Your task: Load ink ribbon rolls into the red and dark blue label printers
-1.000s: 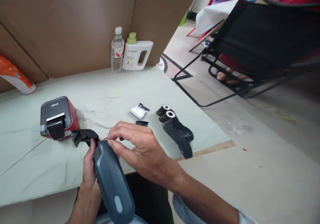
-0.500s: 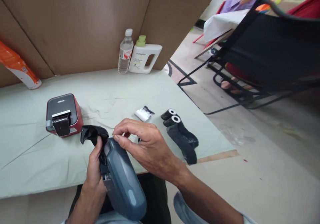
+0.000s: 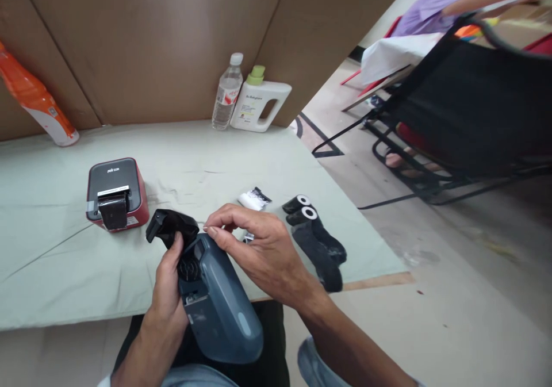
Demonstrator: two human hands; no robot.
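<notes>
My left hand (image 3: 170, 278) is wrapped round a blue-grey handheld device (image 3: 226, 301), which looks like a label printer, above my lap. The device's black flap (image 3: 170, 229) stands swung out at the upper end, baring a dark round recess, with my left thumb against it. At that same end my right hand (image 3: 254, 249) pinches a tiny pale thing between thumb and forefinger, too small to name. Beyond my right hand lie a crumpled black-and-white packet (image 3: 254, 199) and a small object partly hidden by my fingers.
A red and black desktop label printer (image 3: 115, 194) sits on the pale green cloth (image 3: 185, 145). Dark sock-like items (image 3: 321, 249) with white rings lie right. Behind stand a water bottle (image 3: 227, 94), a white jug (image 3: 260, 102) and an orange bottle (image 3: 38, 99). A black chair (image 3: 466, 99) and a person are farther right.
The view has shifted a little. The device has turned slightly, showing more of the round recess under its flap. My right fingertips stay pinched at its upper end.
</notes>
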